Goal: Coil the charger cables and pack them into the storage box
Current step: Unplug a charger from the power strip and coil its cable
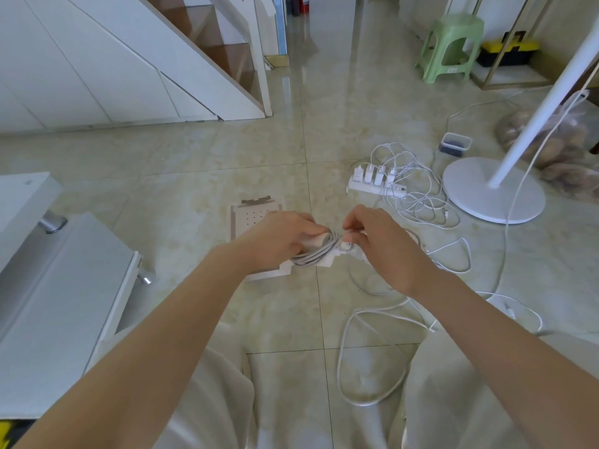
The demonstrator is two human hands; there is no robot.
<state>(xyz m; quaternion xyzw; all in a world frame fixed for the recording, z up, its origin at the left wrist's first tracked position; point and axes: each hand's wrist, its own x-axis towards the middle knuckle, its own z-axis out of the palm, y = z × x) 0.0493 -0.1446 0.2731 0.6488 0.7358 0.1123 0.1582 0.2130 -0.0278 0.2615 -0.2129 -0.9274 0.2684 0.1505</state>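
Left hand (285, 234) is curled round the coiled white cable (316, 254), and right hand (376, 241) is pinching its tail end, both just over the flat white box (256, 215). If that pinch slips before the end's tucked, the loops will probably spring open. More cables are still plugged into the power strip (372, 186) beyond the box.

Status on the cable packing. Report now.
Left hand grips coiled cable, right hand pinches its end. Bundle held above white perforated box, not packed. Chargers plugged into power strip, loose cables on floor; nothing blocking.
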